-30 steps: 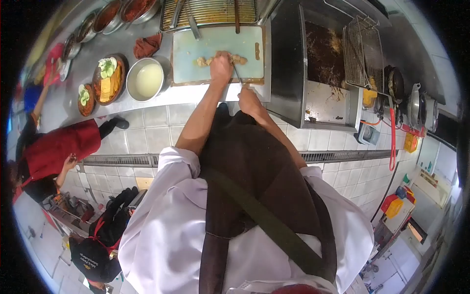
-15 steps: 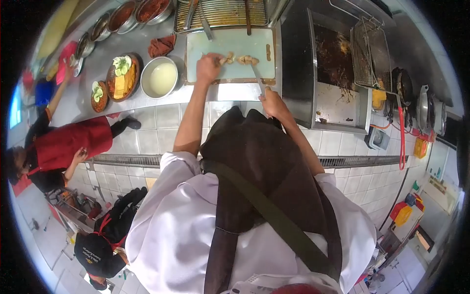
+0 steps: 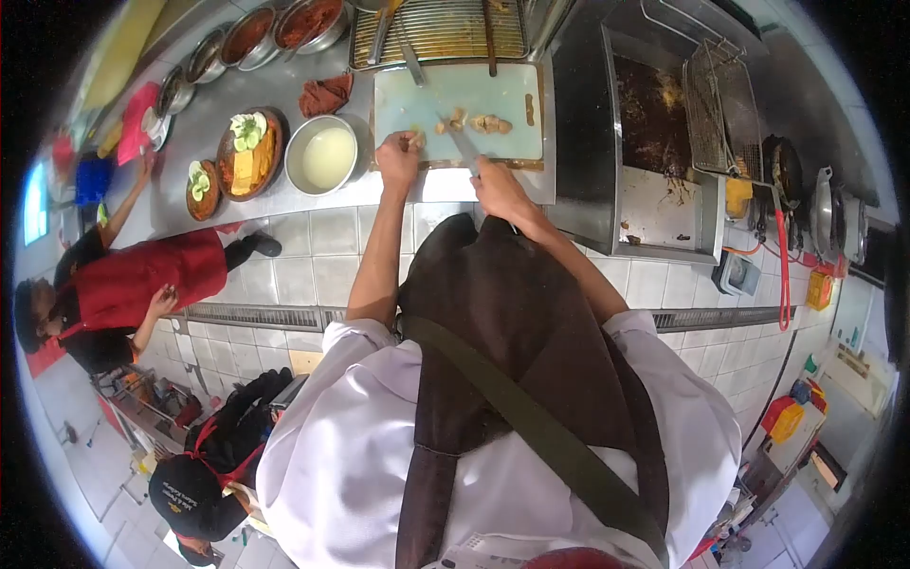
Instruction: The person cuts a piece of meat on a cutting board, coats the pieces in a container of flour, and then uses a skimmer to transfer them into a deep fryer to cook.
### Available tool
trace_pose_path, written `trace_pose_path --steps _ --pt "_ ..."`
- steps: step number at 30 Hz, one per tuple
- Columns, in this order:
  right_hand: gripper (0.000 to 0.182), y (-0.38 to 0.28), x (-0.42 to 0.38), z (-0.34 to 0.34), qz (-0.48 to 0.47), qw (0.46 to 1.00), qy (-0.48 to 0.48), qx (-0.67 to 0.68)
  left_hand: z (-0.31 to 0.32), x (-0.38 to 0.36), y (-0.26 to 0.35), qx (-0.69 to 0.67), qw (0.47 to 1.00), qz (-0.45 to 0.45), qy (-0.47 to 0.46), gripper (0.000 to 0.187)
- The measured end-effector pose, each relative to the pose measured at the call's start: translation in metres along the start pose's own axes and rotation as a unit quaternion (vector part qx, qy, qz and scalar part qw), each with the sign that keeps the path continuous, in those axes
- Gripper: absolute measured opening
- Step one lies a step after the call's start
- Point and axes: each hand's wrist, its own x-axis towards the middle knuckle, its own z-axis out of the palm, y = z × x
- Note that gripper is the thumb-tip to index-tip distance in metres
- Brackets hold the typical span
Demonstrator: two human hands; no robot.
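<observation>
On a pale green cutting board (image 3: pixel 398 95), cut pieces of pale brown food, perhaps cooked meat, lie in two small groups: a sliced portion (image 3: pixel 489 123) and looser bits (image 3: pixel 453 120) to its left. My right hand (image 3: pixel 500 187) is closed round the handle of a knife (image 3: pixel 464 145), whose blade points up and left to the loose bits. At the board's lower left edge is my left hand (image 3: pixel 397 157), its fingers pinched together. Something small and pale shows at those fingertips, too small to name. A thin brown strip (image 3: pixel 530 109) lies near the board's right edge.
Left of the board stand a bowl of pale liquid (image 3: pixel 322 156), a red cloth (image 3: pixel 325 95) and a dish of food (image 3: pixel 248 171). A wire rack (image 3: pixel 445 33) with utensils is behind; a fryer (image 3: pixel 654 142) stands right. A person in a red apron (image 3: pixel 147 277) is at left.
My left hand has drawn away from the food toward the board's left edge. The knife has shifted left, from the sliced portion to the looser bits. The view has shifted slightly.
</observation>
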Motion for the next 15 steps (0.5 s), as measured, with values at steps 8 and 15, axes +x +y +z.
trace_pose_path --steps 8,15 --pt "0.035 0.021 -0.016 -0.008 0.096 0.986 0.107 -0.086 0.01 -0.002 0.0 -0.006 1.0 -0.007 0.008 0.017" --pt "0.037 0.05 -0.021 -0.007 0.045 0.99 0.123 -0.06 0.023 0.005 0.004 0.074 0.995 0.061 -0.036 0.015"
